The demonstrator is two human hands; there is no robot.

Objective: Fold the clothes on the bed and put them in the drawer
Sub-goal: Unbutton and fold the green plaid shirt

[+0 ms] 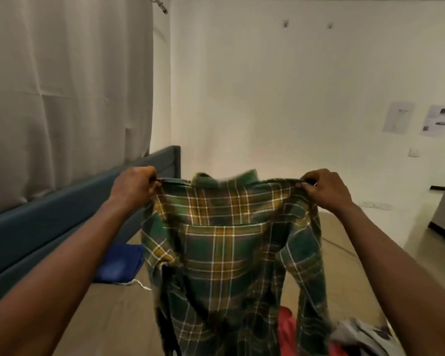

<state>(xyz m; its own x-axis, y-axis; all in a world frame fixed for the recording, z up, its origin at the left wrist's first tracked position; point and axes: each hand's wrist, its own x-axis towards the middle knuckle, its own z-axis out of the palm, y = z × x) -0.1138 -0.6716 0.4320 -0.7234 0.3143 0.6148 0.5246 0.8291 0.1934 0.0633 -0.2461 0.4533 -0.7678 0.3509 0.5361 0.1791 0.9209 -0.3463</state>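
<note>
Hands: two, both raised in front of the camera, bare forearms in view.
Left hand (pixel 135 185): grip curled tight, one shoulder seam of the shirt is pinched at the top edge.
Right hand (pixel 324 187): grip curled likewise, the other shoulder seam is pinched between thumb and fingers.
Plaid shirt (pixel 229 240): one. It is held up in the air over the bed, stretched between the two hands and hanging down. Woven cloth, green ground with yellow and white check lines; collar standing at the top, a yoke seam across the upper part, sleeves drooping at each side. Edges are blurred.
Other garments: three are counted on the bed. One blue garment (pixel 120 263), soft and bunched, with a white cord, lying left of the shirt. One red garment (pixel 287 327), partly hidden behind the shirt's hem. One grey garment (pixel 357 332), crumpled, just beside the red one.
Bed (pixel 113 317): one, covered with a smooth tan sheet.
Padded frame (pixel 49 222): one, dark teal, running along the bed's left side.
Curtain (pixel 62 98): one, pale, in vertical folds.
Paper sheets (pixel 398 116): two, rectangular, stuck on the white wall (pixel 267 86); print too small to be read.
</note>
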